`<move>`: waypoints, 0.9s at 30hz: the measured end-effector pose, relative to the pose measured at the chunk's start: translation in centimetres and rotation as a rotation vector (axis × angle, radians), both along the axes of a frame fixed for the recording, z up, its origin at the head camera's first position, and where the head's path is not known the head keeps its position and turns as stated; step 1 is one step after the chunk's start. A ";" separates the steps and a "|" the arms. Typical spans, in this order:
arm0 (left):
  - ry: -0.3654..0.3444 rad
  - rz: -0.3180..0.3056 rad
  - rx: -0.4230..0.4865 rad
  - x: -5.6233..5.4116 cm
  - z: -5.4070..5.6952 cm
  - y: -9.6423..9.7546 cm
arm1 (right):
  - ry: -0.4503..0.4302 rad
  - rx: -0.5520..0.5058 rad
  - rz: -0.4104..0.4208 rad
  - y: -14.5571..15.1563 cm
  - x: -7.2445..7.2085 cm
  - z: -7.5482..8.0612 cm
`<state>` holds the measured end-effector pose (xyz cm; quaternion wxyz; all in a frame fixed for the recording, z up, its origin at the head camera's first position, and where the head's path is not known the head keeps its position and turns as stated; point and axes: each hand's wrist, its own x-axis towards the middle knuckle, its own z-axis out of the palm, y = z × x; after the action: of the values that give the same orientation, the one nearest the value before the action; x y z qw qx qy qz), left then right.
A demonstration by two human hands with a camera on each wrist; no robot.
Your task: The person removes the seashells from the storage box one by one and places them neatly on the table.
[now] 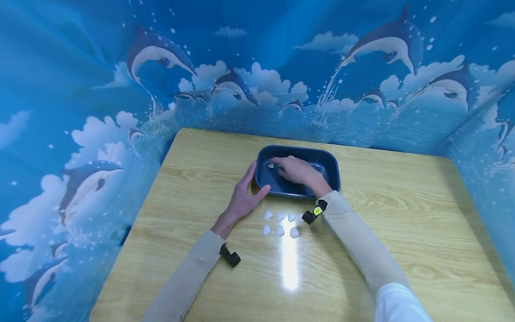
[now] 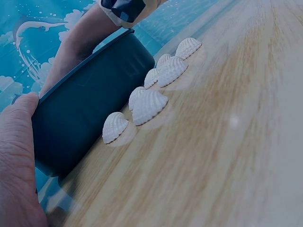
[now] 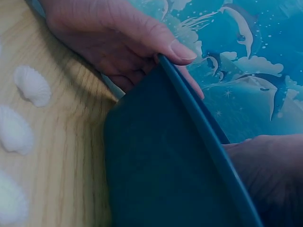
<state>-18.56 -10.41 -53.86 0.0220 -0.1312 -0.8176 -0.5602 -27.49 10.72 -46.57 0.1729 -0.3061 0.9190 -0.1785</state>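
A dark blue rectangular basin (image 1: 297,195) stands on the table. My left hand (image 1: 243,197) lies against its left end, fingers fairly straight along the outer wall and thumb at the near corner. In the right wrist view the left thumb (image 3: 182,51) reaches the rim. My right hand (image 1: 297,170) is down inside the basin, index finger stretched toward a small pale seashell (image 1: 271,165) on the left part of the floor. The basin wall hides the right fingers in both wrist views. Several white ribbed seashells (image 2: 150,108) lie in front of the basin.
The shells form two rows on the wood-grain table (image 1: 193,179), with one shell (image 1: 299,218) partly covered by the right wrist camera (image 1: 310,217). A bright reflection lies on the tabletop nearer me. A blue dolphin-print curtain (image 1: 257,44) hangs behind the table and along its sides.
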 end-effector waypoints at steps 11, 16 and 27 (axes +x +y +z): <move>-0.006 -0.001 -0.010 0.2 0.2 0.0 | 0.062 0.029 -0.029 -0.4 -0.4 0.4; -0.011 -0.002 -0.002 0.2 0.2 0.0 | 0.068 0.042 -0.027 -0.4 -0.4 0.3; 0.004 -0.004 0.003 0.0 0.0 0.0 | 0.082 0.067 -0.015 -0.6 0.1 0.3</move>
<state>-18.53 -10.37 -53.87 0.0227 -0.1336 -0.8165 -0.5612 -27.39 10.13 -46.25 0.1441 -0.3003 0.9330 -0.1363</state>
